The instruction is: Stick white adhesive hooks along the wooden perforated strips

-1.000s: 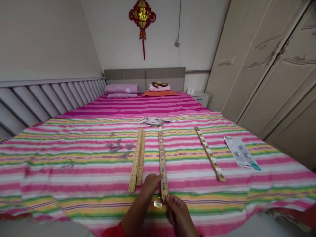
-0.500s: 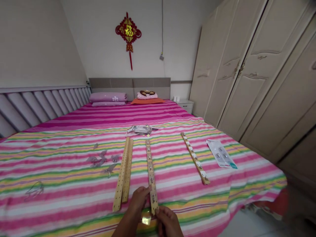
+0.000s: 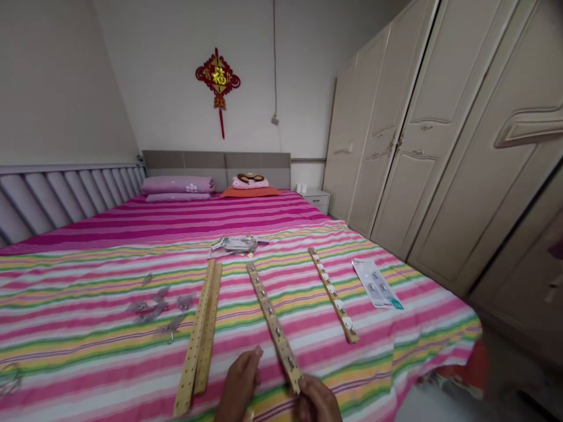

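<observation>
A wooden strip (image 3: 269,313) with several small metal hooks along it lies at a slant on the bedspread. Its near end is pinched between the thumb and fingers of my right hand (image 3: 320,400). To the left of that strip, and apart from it, is my left hand (image 3: 240,378), fingers loosely bent and nothing visible in them. Two perforated wooden strips, a longer one (image 3: 196,340) and a shorter one (image 3: 208,334), lie side by side left of my left hand. Another wooden strip (image 3: 333,296), bearing hooks on white round bases, lies to the right.
Several small clear-plastic hook pieces (image 3: 152,308) lie on the left. Toward the back is a clear packet (image 3: 237,245), and at right a blister card (image 3: 377,284) with hooks. A thin looped wire (image 3: 9,378) sits at the far left. The wardrobe (image 3: 396,140) stands along the right.
My left hand has let go of the hook strip and moved slightly away. The strip's near end has swung right with my right hand. The view has shifted rightward and up.
</observation>
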Tool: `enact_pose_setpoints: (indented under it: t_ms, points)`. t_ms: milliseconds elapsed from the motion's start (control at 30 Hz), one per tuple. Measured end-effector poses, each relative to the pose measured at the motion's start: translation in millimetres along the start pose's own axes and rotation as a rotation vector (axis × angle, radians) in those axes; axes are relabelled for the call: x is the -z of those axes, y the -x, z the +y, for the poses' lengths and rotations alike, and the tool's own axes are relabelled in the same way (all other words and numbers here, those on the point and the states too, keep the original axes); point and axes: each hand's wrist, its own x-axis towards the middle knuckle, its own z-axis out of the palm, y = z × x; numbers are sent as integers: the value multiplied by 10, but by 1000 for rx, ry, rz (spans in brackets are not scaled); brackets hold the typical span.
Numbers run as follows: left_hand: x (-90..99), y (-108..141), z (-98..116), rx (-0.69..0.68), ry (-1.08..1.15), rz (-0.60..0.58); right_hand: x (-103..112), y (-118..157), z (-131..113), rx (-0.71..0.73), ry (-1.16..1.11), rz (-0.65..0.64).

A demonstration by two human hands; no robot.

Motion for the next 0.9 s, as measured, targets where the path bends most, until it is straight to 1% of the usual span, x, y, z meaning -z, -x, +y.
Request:
enact_pose_setpoints:
  t_ms: [100, 233, 400, 567, 767, 900]
  points:
    - [94, 27, -68, -49, 8, 55, 131, -38, -155, 37, -22, 35]
    - [174, 16, -230, -35, 46, 133, 236, -51, -386, 75, -76, 158]
    - [171, -36, -373, -22, 79, 101, 349, -112, -601, 154, -90, 260]
    - [202, -58, -351, 24, 74, 45, 461, -219, -695, 194, -113, 290]
    - [210, -31, -266, 42, 57, 40, 531, -284, -766, 212, -172, 344]
    - [211, -18, -241, 65, 45, 31, 555, -277, -816, 208, -202, 349]
